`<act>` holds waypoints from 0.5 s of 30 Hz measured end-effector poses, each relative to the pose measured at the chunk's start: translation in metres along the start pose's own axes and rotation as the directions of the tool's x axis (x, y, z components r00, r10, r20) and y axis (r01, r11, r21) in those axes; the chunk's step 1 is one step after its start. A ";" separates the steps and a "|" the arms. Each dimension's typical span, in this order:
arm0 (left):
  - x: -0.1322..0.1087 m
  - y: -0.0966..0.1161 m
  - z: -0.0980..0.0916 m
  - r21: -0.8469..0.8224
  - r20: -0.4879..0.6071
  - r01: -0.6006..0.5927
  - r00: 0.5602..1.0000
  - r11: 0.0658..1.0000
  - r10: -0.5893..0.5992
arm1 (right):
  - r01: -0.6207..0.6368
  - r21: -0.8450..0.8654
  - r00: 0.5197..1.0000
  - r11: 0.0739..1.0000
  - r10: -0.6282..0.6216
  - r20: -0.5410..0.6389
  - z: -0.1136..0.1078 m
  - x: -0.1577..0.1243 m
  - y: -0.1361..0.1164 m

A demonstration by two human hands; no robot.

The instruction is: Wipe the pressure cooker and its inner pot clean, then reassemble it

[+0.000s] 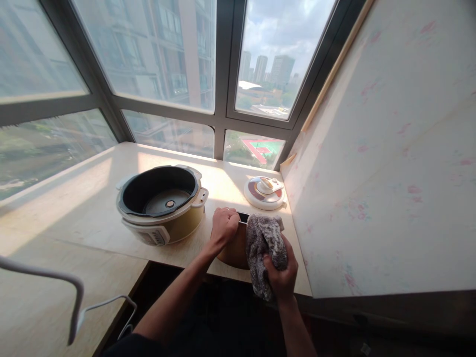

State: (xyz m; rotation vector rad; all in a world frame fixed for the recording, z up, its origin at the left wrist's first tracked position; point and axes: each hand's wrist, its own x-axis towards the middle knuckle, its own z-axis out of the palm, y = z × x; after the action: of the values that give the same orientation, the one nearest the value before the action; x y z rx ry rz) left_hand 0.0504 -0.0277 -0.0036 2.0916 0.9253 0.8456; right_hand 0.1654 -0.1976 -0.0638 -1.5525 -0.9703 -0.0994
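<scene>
My left hand (224, 228) is closed on the rim of an inner pot (234, 250), a brownish-gold vessel with a dark inside, near the front edge of the sill. In my right hand (285, 270) is a bunched grey cloth (263, 248), which covers the pot's right side. Left of the pot stands the open body of an electric pressure cooker (182, 225), black within and gold outside, with a panel at its front. Behind my hands, a round white and reddish-brown cooker lid (263, 192) lies on the sill.
A pale marbled window sill (92, 235) carries these things. Windows with grey frames (223, 74) rise behind it. On the right stands a wall with floral paper (390, 173). A white cable (48, 270) loops at the lower left, close to a dark gap in front.
</scene>
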 end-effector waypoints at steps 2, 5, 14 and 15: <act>0.000 -0.010 0.000 -0.154 -0.027 0.035 0.999 0.987 -0.040 | -0.089 0.023 0.996 0.996 0.090 -0.022 -0.005 0.008 0.008; 0.000 -0.023 0.003 -0.374 -0.074 0.050 0.994 0.926 -0.084 | -0.222 0.093 0.974 0.971 0.225 -0.028 -0.014 0.021 0.024; 0.005 -0.066 0.013 -0.687 -0.192 -0.033 0.972 0.726 -0.138 | -0.529 0.272 0.849 0.804 0.492 0.194 -0.028 0.067 0.110; 0.005 -0.069 0.015 -0.699 -0.200 -0.044 0.970 0.714 -0.137 | -0.546 0.282 0.837 0.789 0.506 0.208 -0.028 0.071 0.118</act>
State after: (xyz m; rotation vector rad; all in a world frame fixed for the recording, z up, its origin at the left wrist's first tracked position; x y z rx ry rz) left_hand 0.0400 0.0065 -0.0650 1.3087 0.6193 1.2142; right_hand 0.2966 -0.1737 -0.1090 -1.4682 -0.5699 0.5402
